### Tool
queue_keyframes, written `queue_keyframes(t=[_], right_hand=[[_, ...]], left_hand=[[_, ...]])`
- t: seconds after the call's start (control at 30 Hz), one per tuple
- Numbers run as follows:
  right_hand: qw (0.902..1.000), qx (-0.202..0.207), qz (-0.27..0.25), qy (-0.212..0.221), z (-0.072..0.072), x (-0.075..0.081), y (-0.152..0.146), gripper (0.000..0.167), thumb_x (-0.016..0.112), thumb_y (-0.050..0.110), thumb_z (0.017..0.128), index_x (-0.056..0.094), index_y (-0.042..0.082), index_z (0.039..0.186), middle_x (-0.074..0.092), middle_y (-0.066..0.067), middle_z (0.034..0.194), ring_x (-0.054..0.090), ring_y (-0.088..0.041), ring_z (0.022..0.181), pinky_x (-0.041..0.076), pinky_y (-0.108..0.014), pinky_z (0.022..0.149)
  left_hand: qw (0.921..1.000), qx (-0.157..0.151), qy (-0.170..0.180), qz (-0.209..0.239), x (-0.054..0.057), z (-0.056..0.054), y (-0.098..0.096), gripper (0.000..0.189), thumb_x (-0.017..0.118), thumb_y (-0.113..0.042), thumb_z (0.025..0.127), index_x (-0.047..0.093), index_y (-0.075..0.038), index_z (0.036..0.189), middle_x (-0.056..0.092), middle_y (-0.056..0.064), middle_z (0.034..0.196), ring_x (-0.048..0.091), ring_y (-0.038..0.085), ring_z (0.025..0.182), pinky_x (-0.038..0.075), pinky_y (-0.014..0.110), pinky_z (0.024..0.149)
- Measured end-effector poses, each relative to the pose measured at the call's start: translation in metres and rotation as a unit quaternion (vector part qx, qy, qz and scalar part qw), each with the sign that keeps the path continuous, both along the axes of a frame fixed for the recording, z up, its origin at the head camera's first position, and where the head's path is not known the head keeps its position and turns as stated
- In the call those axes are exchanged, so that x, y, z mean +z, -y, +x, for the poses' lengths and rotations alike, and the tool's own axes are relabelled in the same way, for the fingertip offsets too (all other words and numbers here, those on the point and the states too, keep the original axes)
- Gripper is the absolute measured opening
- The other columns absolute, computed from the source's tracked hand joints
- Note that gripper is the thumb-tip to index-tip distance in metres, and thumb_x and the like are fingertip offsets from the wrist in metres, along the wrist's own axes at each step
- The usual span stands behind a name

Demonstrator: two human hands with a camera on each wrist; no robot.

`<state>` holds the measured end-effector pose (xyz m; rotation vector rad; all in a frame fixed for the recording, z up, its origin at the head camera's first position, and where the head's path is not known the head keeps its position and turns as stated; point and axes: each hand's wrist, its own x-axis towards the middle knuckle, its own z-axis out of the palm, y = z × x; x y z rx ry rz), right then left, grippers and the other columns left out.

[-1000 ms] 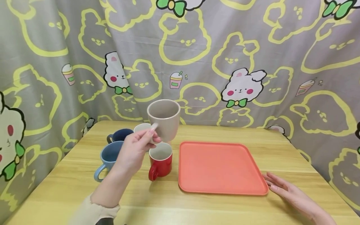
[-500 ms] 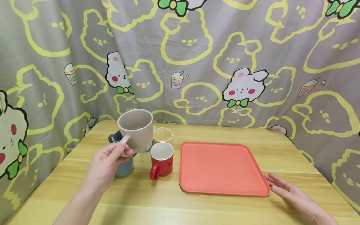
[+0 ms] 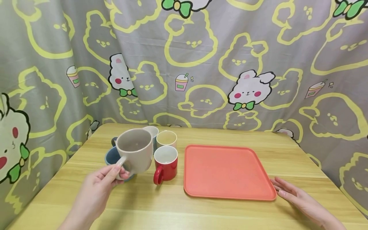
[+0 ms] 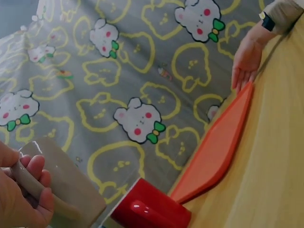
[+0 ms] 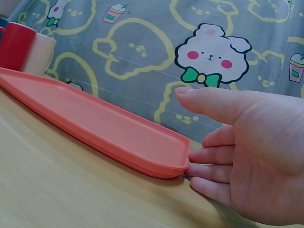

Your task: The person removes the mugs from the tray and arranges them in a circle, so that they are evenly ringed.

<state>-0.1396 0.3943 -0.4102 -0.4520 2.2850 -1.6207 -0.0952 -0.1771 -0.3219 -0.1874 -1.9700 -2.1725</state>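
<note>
A beige-grey mug (image 3: 137, 156) hangs above the table, its handle pinched between the thumb and curled fingers of my left hand (image 3: 96, 187). Behind and below it a blue mug (image 3: 110, 156) is partly hidden. Just right of the held mug stands a red mug (image 3: 169, 167) with a white inside, its handle toward me; the left wrist view shows this red mug (image 4: 147, 206) close by. My right hand (image 3: 300, 198) has its fingers extended at the near right corner of a coral-red tray (image 3: 227, 172). In the right wrist view the fingertips (image 5: 209, 171) touch the tray's edge.
Behind the red mug stand a cup with a yellow inside (image 3: 166, 138) and a white-rimmed mug (image 3: 152, 131). A dark mug handle (image 3: 114, 141) shows behind the held mug. A patterned curtain (image 3: 201, 64) borders the wooden table (image 3: 161, 210) at the back and sides.
My left hand has carried the beige-grey mug left and down, toward the near left of the group. The yellow-inside cup has come into sight. My right hand and the tray stay put.
</note>
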Motion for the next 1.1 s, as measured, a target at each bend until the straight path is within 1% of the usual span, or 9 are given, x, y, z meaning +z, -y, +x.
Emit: queue_keyframes(t=[0.1,0.2,0.4,0.57,0.67,0.83,0.9,1.1], right_hand=[[0.9999,-0.001,0.003,0.014,0.000,0.001,0.000,0.057,0.032,0.010,0.101,-0.001,-0.012,0.142,0.042,0.029,0.129,0.040,0.011,0.116,0.033,-0.008,0.087],[0.9996,0.003,0.000,0.027,-0.001,0.001,-0.001,0.058,0.031,0.011,0.102,-0.003,-0.011,0.142,0.042,0.030,0.129,0.040,0.011,0.116,0.033,-0.009,0.087],[0.9996,0.008,-0.004,0.025,0.000,0.000,-0.001,0.058,0.031,0.010,0.102,-0.004,-0.013,0.141,0.042,0.031,0.128,0.041,0.010,0.116,0.033,-0.009,0.088],[0.9998,0.010,0.000,0.019,-0.001,0.000,-0.001,0.057,0.030,0.010,0.102,-0.003,-0.013,0.141,0.042,0.030,0.129,0.041,0.010,0.116,0.033,-0.009,0.088],[0.9998,0.010,-0.001,0.018,-0.001,0.000,-0.001,0.056,0.031,0.010,0.102,-0.002,-0.013,0.141,0.042,0.030,0.129,0.041,0.010,0.116,0.033,-0.009,0.088],[0.9999,0.008,-0.002,0.014,0.000,-0.001,0.000,0.056,0.031,0.009,0.101,-0.001,-0.013,0.141,0.042,0.029,0.130,0.041,0.009,0.117,0.033,-0.009,0.088],[0.9999,0.008,-0.005,0.014,0.000,0.000,0.000,0.056,0.031,0.009,0.101,-0.002,-0.013,0.141,0.043,0.029,0.130,0.041,0.009,0.116,0.033,-0.009,0.088],[0.9998,0.005,-0.009,0.020,-0.001,0.001,0.000,0.057,0.031,0.010,0.101,-0.003,-0.013,0.141,0.043,0.029,0.129,0.042,0.009,0.116,0.033,-0.009,0.088]], left_hand=[[1.0000,0.003,0.002,-0.003,-0.008,0.003,0.001,0.023,0.047,-0.009,0.097,0.062,0.005,0.087,0.064,0.007,0.082,0.059,0.015,0.080,0.049,0.024,0.071],[1.0000,0.001,0.001,-0.002,-0.015,0.004,0.002,0.024,0.047,-0.009,0.097,0.062,0.006,0.087,0.063,0.007,0.082,0.059,0.015,0.080,0.049,0.024,0.070],[0.9994,-0.002,0.033,-0.006,-0.025,0.005,0.003,0.025,0.046,-0.011,0.098,0.060,0.006,0.087,0.063,0.006,0.083,0.058,0.014,0.079,0.049,0.023,0.069],[0.9963,0.032,0.066,-0.045,-0.030,0.004,0.000,0.027,0.047,-0.012,0.097,0.060,0.012,0.092,0.064,0.007,0.082,0.058,0.015,0.079,0.049,0.023,0.069],[0.9923,0.050,0.088,-0.070,-0.032,0.005,-0.002,0.027,0.046,-0.010,0.098,0.060,0.013,0.095,0.064,0.007,0.081,0.057,0.015,0.077,0.048,0.023,0.068],[0.9847,0.065,0.130,-0.096,-0.036,0.006,-0.004,0.026,0.046,-0.010,0.098,0.060,0.011,0.098,0.064,0.007,0.082,0.057,0.015,0.076,0.047,0.024,0.068],[0.9839,0.068,0.133,-0.098,-0.038,0.006,-0.005,0.025,0.046,-0.009,0.097,0.060,0.012,0.098,0.064,0.007,0.082,0.058,0.015,0.076,0.047,0.024,0.068],[0.9874,0.073,0.113,-0.083,-0.046,0.005,-0.005,0.024,0.046,-0.006,0.097,0.060,0.013,0.095,0.064,0.008,0.077,0.059,0.016,0.073,0.047,0.024,0.065]])
